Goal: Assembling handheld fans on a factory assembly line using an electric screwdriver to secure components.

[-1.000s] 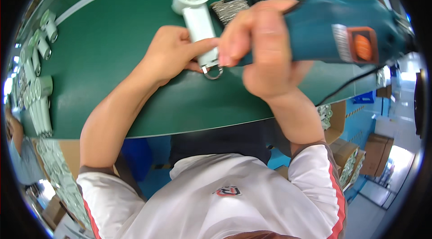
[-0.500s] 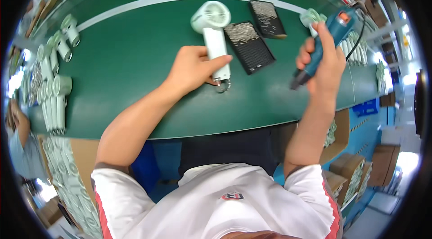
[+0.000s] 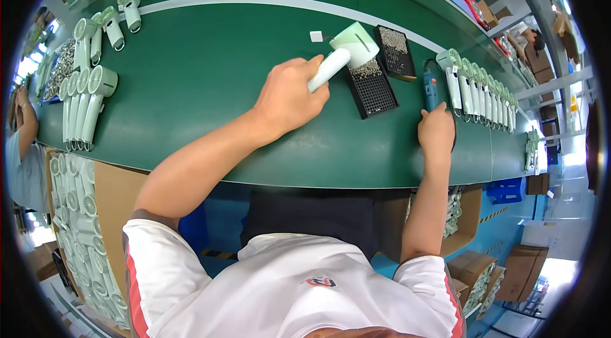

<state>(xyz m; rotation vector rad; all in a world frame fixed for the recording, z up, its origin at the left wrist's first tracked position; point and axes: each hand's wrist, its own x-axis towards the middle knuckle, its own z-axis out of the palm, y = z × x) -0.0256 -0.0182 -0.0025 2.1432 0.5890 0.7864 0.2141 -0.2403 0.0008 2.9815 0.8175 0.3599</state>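
Observation:
My left hand (image 3: 294, 93) is wrapped round the handle of a pale green and white handheld fan (image 3: 355, 45). The fan is tilted, its round head up and to the right, partly over a black screw tray (image 3: 375, 93). To the right, my right hand (image 3: 437, 126) has its fingers closed at the near end of a blue electric screwdriver (image 3: 431, 86), which points away from me with a cord at its far end. The hand hides the near end of the tool. A second black tray (image 3: 396, 51) with small metal screws lies beyond the first.
Handheld fans (image 3: 89, 96) stand in groups at the left. A row of more fans (image 3: 474, 86) lines the right side. A small white square piece (image 3: 316, 36) lies on the green table (image 3: 191, 83). Cardboard boxes (image 3: 121, 211) of fans stand below the table edge.
The fan has turned in my left hand, its head swinging to the right and hiding its grille. My right hand has lowered the electric screwdriver toward the table beside the row of fans.

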